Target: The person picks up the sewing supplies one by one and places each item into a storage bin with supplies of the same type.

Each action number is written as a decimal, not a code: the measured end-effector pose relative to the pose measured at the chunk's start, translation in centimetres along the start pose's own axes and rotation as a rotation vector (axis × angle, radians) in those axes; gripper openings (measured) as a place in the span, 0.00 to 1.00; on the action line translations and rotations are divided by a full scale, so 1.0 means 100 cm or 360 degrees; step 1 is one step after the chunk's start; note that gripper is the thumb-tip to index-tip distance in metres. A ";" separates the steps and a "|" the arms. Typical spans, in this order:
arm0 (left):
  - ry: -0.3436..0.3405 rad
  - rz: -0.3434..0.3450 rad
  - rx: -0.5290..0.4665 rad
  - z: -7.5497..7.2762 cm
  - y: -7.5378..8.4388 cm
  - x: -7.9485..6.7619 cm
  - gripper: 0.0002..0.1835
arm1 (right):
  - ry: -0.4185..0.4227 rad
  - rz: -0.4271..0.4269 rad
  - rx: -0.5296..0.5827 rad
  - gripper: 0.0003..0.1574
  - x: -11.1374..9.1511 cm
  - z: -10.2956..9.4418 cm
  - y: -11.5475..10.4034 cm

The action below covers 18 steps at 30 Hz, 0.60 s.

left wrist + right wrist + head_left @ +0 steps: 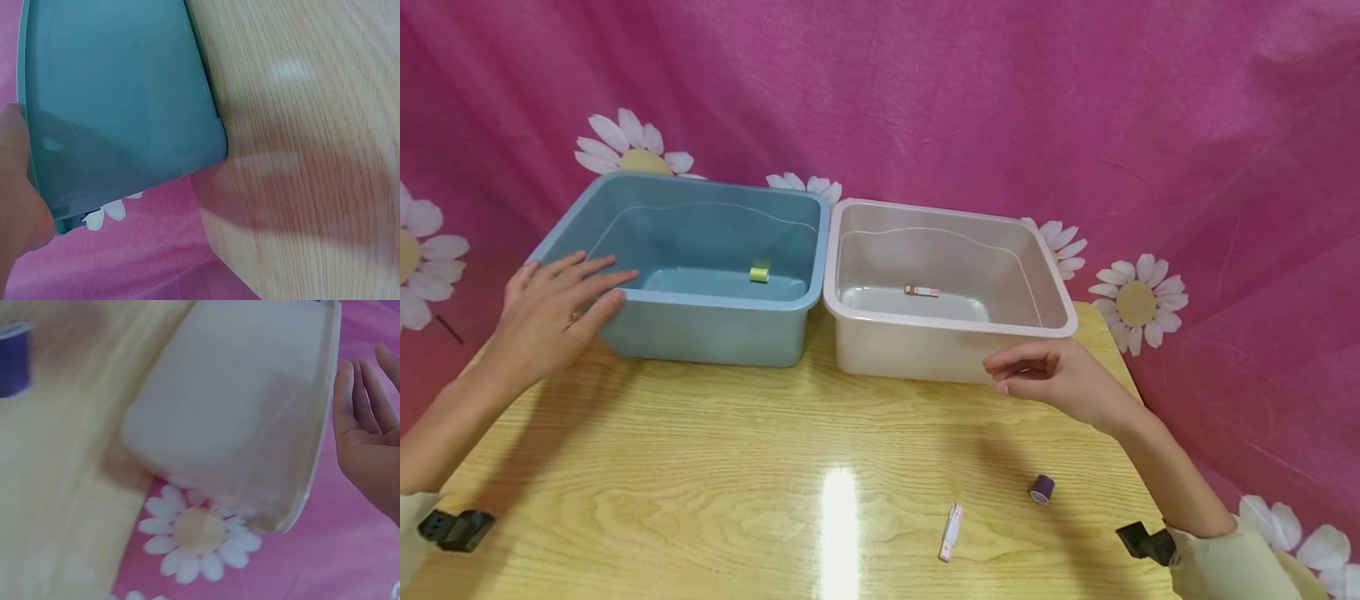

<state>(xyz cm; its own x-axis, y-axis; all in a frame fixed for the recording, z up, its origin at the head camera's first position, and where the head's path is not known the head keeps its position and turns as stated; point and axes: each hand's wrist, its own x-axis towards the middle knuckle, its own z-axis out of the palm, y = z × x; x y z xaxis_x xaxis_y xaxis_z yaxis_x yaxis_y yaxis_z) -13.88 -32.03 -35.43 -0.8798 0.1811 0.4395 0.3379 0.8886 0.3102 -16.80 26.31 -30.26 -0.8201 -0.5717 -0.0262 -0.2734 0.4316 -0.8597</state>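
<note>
My left hand (550, 312) rests over the front left corner of the blue bin (715, 302), fingers spread and fairly straight. Inside that bin lies a yellow-green thread spool (760, 274). By the front right corner of the beige bin (917, 350), my right hand (1060, 379) hovers with loosely bent fingers and nothing between them. A small white strip with a brown end (922, 291) lies in the beige bin. On the table below the right hand are a purple thread spool (1042, 489) and a flat white strip with pinkish markings (951, 532).
Both bins stand side by side at the back of the wooden table (700, 467). A pink curtain with white flowers (925, 100) hangs right behind them. The table's right edge runs close to the beige bin.
</note>
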 end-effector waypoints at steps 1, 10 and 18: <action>0.0000 -0.0003 0.0004 0.000 0.000 0.000 0.21 | 0.0006 0.0009 0.0014 0.17 -0.004 0.000 0.005; -0.0011 -0.0008 -0.0003 0.000 0.000 0.001 0.23 | 0.0092 0.0169 0.0073 0.20 -0.036 0.001 0.040; -0.0012 -0.0013 -0.0015 0.000 -0.001 -0.001 0.23 | 0.0156 0.0251 0.0171 0.22 -0.059 0.002 0.066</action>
<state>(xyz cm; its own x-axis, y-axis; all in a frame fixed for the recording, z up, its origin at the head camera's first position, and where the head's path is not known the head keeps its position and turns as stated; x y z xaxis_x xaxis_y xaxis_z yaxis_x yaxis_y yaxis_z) -13.87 -32.15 -35.54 -0.8849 0.1772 0.4307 0.3340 0.8860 0.3217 -13.67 32.38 -35.90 -0.8948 -0.4303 -0.1194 -0.0870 0.4304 -0.8984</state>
